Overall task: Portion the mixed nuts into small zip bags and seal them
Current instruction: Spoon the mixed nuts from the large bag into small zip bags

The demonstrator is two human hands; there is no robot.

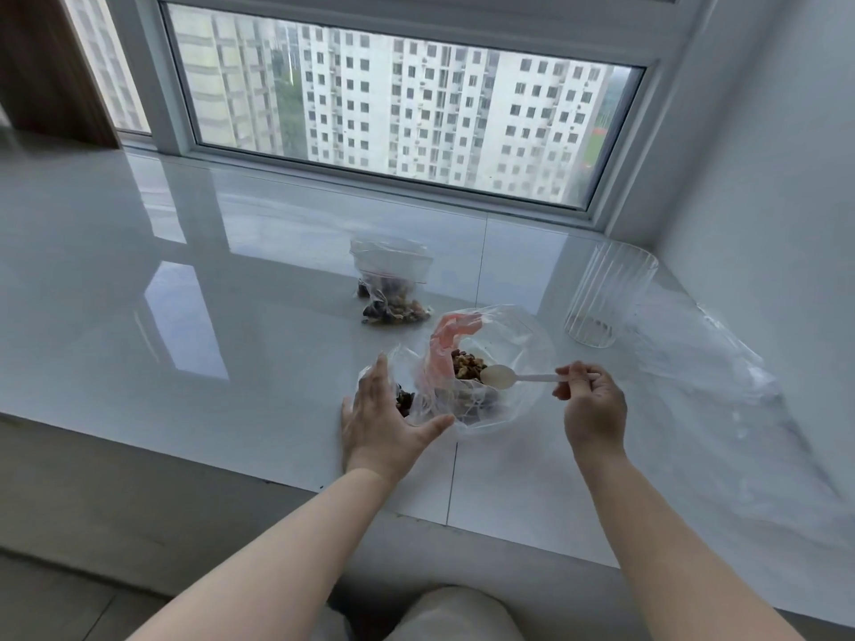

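Observation:
A large clear plastic bag [513,344] with a pink strip lies open on the white sill, with mixed nuts [467,365] inside. My right hand [594,407] pinches the handle of a white plastic spoon [502,377] whose bowl sits over the nuts. My left hand [384,421] has straight fingers spread against a small zip bag [407,390] holding a few nuts, just left of the large bag. Farther back lies another small zip bag [393,289] with nuts in it.
A ribbed clear glass [606,293] stands at the right, beside a sheet of loose clear plastic [703,344]. The glossy sill [185,316] ends at a front edge near my forearms. A window and white wall bound the back and right.

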